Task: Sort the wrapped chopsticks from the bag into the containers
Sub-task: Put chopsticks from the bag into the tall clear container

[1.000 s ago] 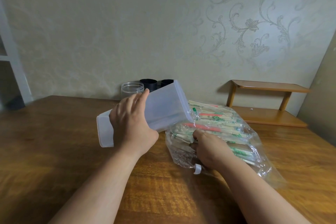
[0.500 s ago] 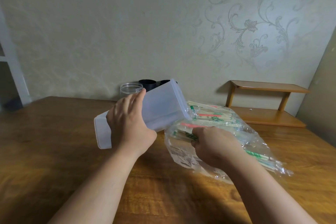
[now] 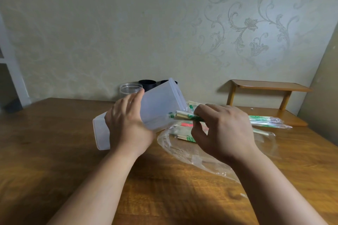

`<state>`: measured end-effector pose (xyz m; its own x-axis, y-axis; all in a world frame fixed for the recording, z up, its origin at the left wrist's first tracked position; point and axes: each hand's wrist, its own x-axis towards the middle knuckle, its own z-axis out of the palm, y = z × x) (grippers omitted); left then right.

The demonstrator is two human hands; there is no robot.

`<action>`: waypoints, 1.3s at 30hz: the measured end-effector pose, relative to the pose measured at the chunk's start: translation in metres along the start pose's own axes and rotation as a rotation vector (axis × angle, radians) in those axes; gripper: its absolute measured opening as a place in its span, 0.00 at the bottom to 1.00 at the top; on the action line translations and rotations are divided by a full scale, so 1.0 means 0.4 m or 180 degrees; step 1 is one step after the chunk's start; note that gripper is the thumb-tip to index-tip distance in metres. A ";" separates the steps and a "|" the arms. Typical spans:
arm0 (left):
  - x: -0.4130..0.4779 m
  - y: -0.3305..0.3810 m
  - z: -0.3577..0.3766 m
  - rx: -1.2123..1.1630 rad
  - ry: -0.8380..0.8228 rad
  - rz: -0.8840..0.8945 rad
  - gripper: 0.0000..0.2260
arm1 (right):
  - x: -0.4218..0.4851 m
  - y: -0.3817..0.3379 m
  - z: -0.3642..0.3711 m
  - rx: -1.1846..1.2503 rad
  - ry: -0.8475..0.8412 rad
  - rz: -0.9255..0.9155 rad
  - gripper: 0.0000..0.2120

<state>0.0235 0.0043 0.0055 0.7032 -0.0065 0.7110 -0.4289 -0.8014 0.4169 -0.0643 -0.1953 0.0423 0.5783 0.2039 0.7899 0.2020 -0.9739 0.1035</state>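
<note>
Wooden table (image 3: 54, 133) against patterned wallpaper, my right hand (image 3: 222, 133) now lifted clear of the clear plastic bag (image 3: 182, 149), pinching green-printed wrapped chopsticks (image 3: 184, 115) lying crosswise, tips entering the frosted rectangular container (image 3: 161, 105), which my left hand (image 3: 128, 126) grips tilted, mouth rightward.

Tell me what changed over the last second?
The right hand came up out of the clear plastic bag gripping wrapped green-printed chopsticks, carrying them toward the tilted translucent white plastic container's mouth. The left hand kept holding that container; the bag stayed on the wooden table.
</note>
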 end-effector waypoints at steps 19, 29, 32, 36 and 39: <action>0.001 0.008 -0.002 0.0134 -0.0039 -0.0016 0.47 | 0.002 0.002 0.027 -0.0231 0.1248 0.0363 0.08; 0.001 0.007 0.002 0.0142 -0.0102 -0.0024 0.45 | -0.002 -0.003 0.033 -0.0046 0.1718 0.0034 0.05; 0.001 0.007 0.003 0.0120 -0.0082 -0.0042 0.44 | -0.004 0.001 0.043 0.0147 0.1682 0.0021 0.09; 0.000 0.010 -0.002 0.0054 -0.0132 -0.0071 0.45 | -0.003 0.000 0.048 0.1240 0.1641 0.0333 0.10; -0.001 0.009 -0.006 -0.0012 -0.0134 -0.0050 0.45 | 0.000 -0.001 0.049 0.1845 0.1834 0.0592 0.07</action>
<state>0.0204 0.0028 0.0079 0.7331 -0.0193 0.6798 -0.4197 -0.7994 0.4299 -0.0488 -0.1931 0.0306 0.1798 -0.1910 0.9650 0.6087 -0.7490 -0.2617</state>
